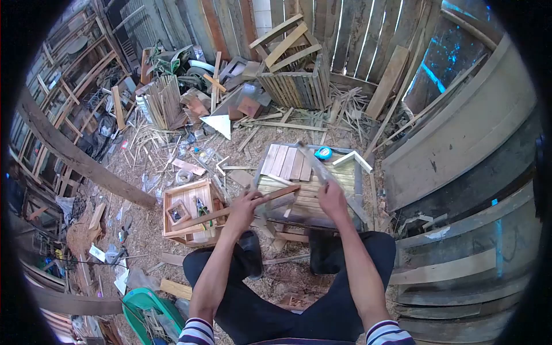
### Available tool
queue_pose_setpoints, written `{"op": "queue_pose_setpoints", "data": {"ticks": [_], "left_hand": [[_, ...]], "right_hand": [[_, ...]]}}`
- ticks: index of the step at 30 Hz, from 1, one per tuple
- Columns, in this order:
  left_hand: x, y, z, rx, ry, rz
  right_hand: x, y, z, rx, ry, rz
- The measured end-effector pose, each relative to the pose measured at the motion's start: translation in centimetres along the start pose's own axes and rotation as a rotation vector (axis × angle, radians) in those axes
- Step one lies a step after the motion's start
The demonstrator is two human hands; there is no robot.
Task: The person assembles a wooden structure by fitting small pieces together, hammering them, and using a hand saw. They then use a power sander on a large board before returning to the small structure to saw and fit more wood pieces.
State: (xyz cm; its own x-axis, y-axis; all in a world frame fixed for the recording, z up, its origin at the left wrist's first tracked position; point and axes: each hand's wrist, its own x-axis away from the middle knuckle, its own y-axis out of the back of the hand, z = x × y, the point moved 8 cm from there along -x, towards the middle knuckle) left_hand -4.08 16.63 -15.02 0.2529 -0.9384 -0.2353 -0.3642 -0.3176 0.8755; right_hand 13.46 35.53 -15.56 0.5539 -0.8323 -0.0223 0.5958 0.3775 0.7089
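Note:
My left hand (244, 209) is closed around a long brown wooden strip (208, 217) that slants over the near left corner of a low slatted worktable (310, 198). My right hand (332, 201) is closed on a long greyish strip (313, 162), which lies diagonally over the tabletop; blur hides its exact kind. Several short boards (286, 163) rest side by side at the table's far left. Beyond my right hand are a blue tape measure (324, 153) and a pale L-shaped piece (352, 157). A thin pale stick (280, 180) lies between my hands.
Left of the table stands a wooden crate (190, 195) with pliers (201, 206) and a small wooden frame (177, 213) in it. A green tub (150, 305) holds scraps. A post (86, 164) leans at left; planks (454, 270) line the right. Shavings cover the floor.

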Motion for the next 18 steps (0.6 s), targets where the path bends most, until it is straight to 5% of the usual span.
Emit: {"op": "queue_pose_setpoints", "data": {"ticks": [6,10,18], "left_hand": [[-4.2,-5.1,-2.8,0.041,-0.155,0.137],[-6.0,-7.1,-4.1,0.142,-0.304,0.087],[-7.3,-5.9,0.4,0.519,-0.096,0.106]], "right_hand": [[0.3,3.8,1.1,-0.446,-0.083,-0.226],[-0.3,2.7,0.3,-0.336,-0.013,-0.202],[-0.5,-1.3,0.3,-0.132,-0.010,-0.108]]}}
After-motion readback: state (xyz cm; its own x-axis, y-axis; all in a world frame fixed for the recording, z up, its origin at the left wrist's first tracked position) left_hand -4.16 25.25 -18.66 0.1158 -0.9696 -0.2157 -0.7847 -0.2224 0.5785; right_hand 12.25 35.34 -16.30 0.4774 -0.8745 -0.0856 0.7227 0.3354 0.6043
